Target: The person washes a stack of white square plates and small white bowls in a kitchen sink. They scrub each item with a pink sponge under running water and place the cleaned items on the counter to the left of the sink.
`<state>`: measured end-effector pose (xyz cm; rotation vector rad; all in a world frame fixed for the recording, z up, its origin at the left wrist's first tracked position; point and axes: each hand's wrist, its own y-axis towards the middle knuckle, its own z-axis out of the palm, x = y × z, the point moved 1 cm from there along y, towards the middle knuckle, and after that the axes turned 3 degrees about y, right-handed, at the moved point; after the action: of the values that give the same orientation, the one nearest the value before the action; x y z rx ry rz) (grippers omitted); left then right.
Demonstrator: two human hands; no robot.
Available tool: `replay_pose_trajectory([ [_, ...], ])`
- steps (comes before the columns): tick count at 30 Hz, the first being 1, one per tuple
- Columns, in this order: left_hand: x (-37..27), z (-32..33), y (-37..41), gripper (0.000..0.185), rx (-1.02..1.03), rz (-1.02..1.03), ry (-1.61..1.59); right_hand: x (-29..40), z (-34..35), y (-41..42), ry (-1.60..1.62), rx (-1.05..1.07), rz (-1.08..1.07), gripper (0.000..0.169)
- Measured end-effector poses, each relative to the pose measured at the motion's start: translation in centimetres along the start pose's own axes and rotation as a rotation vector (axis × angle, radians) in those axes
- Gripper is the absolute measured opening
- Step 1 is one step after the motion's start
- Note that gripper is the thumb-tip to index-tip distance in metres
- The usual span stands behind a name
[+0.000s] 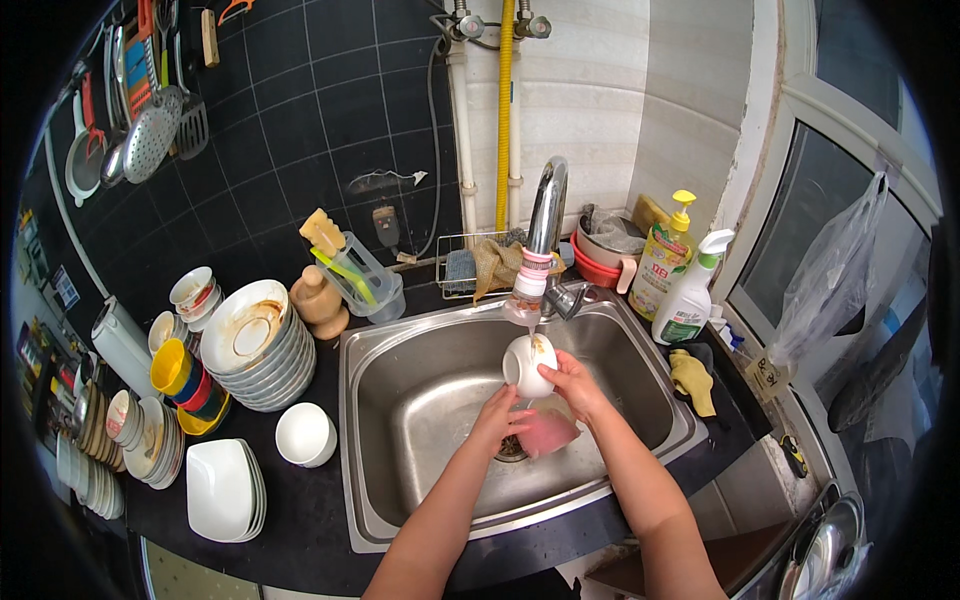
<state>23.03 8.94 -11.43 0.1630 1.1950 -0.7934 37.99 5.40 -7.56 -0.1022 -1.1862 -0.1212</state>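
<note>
Both my hands are at a small white bowl (531,369), tilted on its side over the sink. My right hand (576,386) grips its right side, thumb on the outer wall. The fingertips of my left hand (496,420) hold its lower left edge. A thin stream of water runs onto the bowl from the chrome faucet (551,202) with its pink-and-white nozzle (531,281). Just beneath the bowl, a pink cloth (549,433) touches my left fingers; whether they grip it I cannot tell. Below lies the stainless steel sink (420,450), its drain (511,448) partly covered.
Left of the sink stand a white bowl (306,435), stacked square plates (221,491), a tall stack of stained bowls (259,345) and a wooden mortar (319,304). At right are a yellow-pump soap bottle (660,262), a spray bottle (684,300) and a yellow cloth (694,381).
</note>
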Motion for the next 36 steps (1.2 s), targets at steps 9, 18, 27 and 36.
replay_pose_trajectory([
  [9,-1.5,0.1,-0.6,0.051,-0.284,0.068,0.057,-0.1,2.1,-1.9,-1.018,0.331,-0.285,0.026],
  [18,-0.2,-0.3,0.7,0.042,-0.452,0.393,0.345,-1.2,0.2,-0.8,-0.884,-0.392,-0.081,0.060],
  [27,2.2,-1.8,2.2,0.043,-0.232,0.329,0.272,0.1,-0.5,-0.6,-0.960,-0.284,-0.145,0.038],
  [36,1.6,-1.1,0.8,0.048,0.177,-0.375,-0.138,1.1,-2.4,-0.8,-0.813,-0.370,0.326,0.033],
])
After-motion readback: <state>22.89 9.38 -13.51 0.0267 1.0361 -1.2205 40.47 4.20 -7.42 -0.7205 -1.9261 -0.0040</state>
